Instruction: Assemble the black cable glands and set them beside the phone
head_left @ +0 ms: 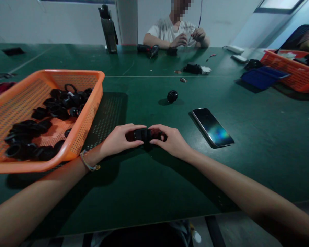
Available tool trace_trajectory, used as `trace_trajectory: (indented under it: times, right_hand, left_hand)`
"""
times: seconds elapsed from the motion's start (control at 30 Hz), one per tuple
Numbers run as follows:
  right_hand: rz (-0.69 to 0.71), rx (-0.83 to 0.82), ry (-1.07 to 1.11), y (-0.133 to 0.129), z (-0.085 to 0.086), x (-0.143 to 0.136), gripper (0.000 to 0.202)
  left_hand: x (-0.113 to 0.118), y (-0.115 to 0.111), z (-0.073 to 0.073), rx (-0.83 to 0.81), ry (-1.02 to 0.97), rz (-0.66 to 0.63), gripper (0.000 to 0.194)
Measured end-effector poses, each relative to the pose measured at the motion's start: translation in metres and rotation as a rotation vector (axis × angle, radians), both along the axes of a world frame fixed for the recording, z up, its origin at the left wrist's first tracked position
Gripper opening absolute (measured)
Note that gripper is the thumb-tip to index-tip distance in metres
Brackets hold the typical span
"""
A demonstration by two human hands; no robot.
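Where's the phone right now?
In the head view, the phone lies on the green table, to the right of the right hand and nearer the camera than the lone black part.

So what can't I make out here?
All in the head view:
Parts of the black piece: hidden by the left hand and right hand.
Left side of the orange basket: cut off by the left edge.
Phone: any screen detail lost in glare.
End of the red basket: past the right edge.

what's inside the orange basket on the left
The orange basket holds many black parts in piles; some basket floor shows, but whatever the piles cover is hidden.
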State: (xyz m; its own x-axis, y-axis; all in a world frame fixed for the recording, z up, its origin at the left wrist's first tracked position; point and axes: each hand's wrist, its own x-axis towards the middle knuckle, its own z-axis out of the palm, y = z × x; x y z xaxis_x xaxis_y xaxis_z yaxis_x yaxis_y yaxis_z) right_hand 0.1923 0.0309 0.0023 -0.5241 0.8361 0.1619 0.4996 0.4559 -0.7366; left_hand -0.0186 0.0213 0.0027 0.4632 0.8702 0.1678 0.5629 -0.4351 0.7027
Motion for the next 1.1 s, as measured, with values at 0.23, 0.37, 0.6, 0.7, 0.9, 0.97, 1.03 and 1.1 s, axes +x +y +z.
trace_trajectory:
  times: [0.23,0.37,0.6,0.7,0.9,0.97,1.03,1.1]
  right_hand:
    - [-0.004,0.008,-0.001,0.0005,-0.0008,0.0002,0.031]
    - [-0.005,0.025,0.015,0.0004,-0.0016,0.0007,0.03]
    - [-0.009,0.037,0.025,0.0005,-0.0037,0.001,0.03]
    - [-0.012,0.037,0.029,0.0012,-0.0046,0.0009,0.03]
    - [-0.012,0.043,0.005,0.0012,-0.0022,0.0001,0.029]
    - [-0.016,0.043,-0.002,0.0011,-0.0013,-0.0003,0.029]
    - [-0.02,0.04,-0.005,0.0012,-0.0011,-0.0004,0.028]
    - [-0.021,0.038,-0.006,0.0014,-0.0016,-0.0002,0.029]
  left_hand:
    - [0.0003,0.0003,-0.0001,0.001,-0.004,-0.006,0.045]
    - [0.0003,0.0001,0.0004,0.006,-0.002,-0.004,0.044]
    - [0.0003,0.0002,0.0009,0.016,0.012,-0.009,0.046]
    - [0.0006,0.0002,0.0006,0.019,0.02,-0.005,0.046]
    - [0.0005,0.0003,0.0009,0.012,0.018,-0.006,0.046]
    - [0.0001,0.0002,0.001,0.008,0.016,-0.006,0.046]
    - [-0.0001,0.0,0.0013,0.005,0.018,-0.004,0.046]
    - [0.0,-0.0001,0.0016,0.004,0.022,-0.002,0.046]
